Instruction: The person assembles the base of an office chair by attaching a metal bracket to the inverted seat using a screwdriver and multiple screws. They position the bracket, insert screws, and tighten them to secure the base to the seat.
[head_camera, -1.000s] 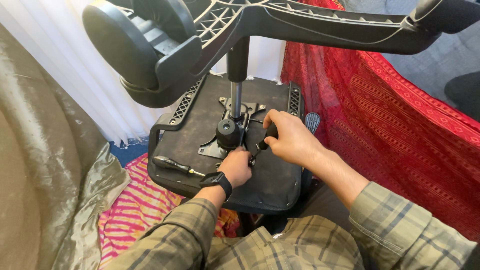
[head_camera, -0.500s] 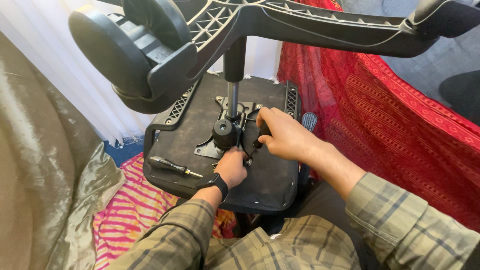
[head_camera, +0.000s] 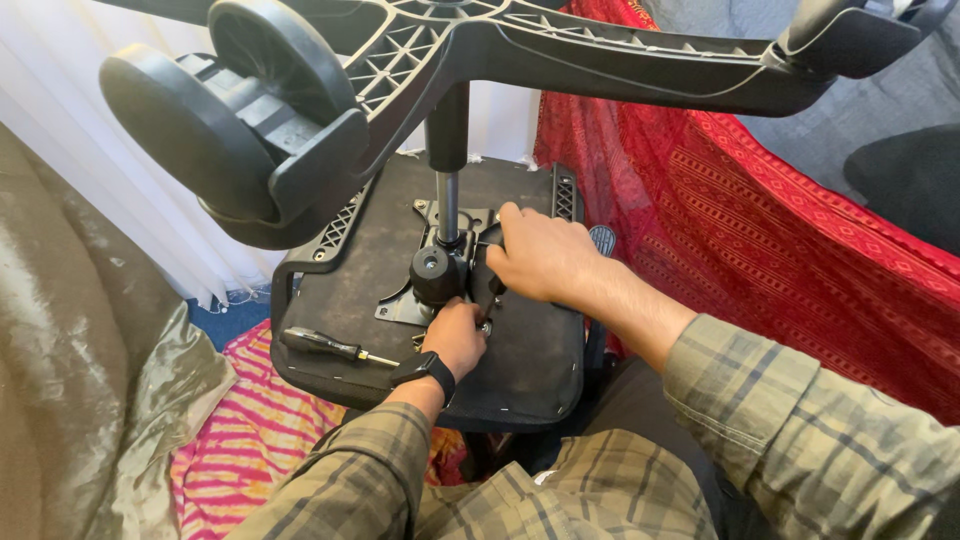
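My left hand is curled shut, fingertips pinching something small at the black tilt mechanism, can't tell what. My right hand is wrapped tight over the black lever part just beside it. The mechanism sits mid-underside of the upturned black office chair seat, at the foot of the grey gas-lift column. Black-handled screwdriver lies on the seat pan, left of my wrist, untouched. Black caster wheel overhead. Red patterned cloth on the right
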